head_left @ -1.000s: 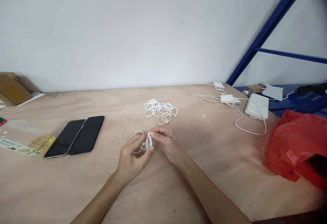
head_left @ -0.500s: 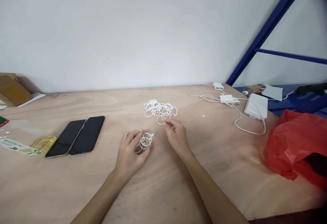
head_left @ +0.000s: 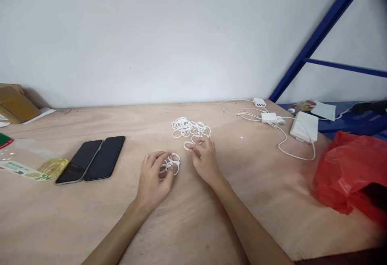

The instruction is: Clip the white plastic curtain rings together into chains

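Grip first: the right hand (head_left: 206, 161) has its fingertips pinched narrow on one loose ring (head_left: 188, 145). That ring lies flat on the bench (head_left: 211, 224), just in front of the pile of rings (head_left: 191, 128). The left hand (head_left: 154, 181) curls its grip round a small bunch of rings (head_left: 171, 163), which rests on the bench at its fingertips (the bunch looks hooked together, but it is too small to be sure).

The rings look like thin white plastic. I think they are very light, a bit springy and smooth, so they could slip or flick away. They lie flat, so the best hold is a pinch across the thin rim with finger and thumb, tipping one edge up.

Now the things that hold other things. A red bag (head_left: 347, 176) slumps at the right edge, with something dark showing at its mouth. A clear packet (head_left: 33, 164) on the left has something yellow in it. A brown box (head_left: 13, 103) sits far left, and its inside is hidden.
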`<state>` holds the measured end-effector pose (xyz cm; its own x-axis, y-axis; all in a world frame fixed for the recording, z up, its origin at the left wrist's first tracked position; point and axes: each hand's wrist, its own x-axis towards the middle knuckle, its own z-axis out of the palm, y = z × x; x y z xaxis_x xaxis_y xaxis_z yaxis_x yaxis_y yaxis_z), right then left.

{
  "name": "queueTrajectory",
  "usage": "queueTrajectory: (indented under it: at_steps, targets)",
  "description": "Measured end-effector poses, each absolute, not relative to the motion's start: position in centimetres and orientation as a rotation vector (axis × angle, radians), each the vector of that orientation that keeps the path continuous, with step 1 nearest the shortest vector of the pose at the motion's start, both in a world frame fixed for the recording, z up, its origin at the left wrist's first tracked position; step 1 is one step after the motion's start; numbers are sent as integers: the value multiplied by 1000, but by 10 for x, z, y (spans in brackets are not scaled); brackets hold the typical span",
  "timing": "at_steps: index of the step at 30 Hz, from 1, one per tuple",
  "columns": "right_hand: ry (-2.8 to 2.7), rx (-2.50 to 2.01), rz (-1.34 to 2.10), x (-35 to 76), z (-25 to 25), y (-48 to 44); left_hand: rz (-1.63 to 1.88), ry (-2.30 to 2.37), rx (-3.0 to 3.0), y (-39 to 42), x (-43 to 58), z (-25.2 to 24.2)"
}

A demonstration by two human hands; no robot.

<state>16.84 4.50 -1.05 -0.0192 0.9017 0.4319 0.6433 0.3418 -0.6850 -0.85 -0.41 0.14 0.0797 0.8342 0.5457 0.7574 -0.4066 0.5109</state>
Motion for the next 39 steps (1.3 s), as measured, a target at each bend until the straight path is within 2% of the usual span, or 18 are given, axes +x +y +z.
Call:
queueTrajectory:
  at_steps: [4,11,17,22,28,39]
  targets:
    - [-1596,-1103,713,166,4,41,1283,1528,2136,-7,-5,4]
    - [-1822,-803,1061,164,24,25,1369,1343,1683,-6,-5,2]
    - [-1818,-777,1073,163,28,19,1370,1215,1319,-4,-5,10]
    - [-1538,-922,1089,159,18,24,1404,1119,1152,-1,-10,14]
    - [-1315,-848,1457,153,19,25,1379,1095,1127,-2,-6,14]
    - [-1089,-828,1579,150,12,29,1401,1137,1333,-8,1,11]
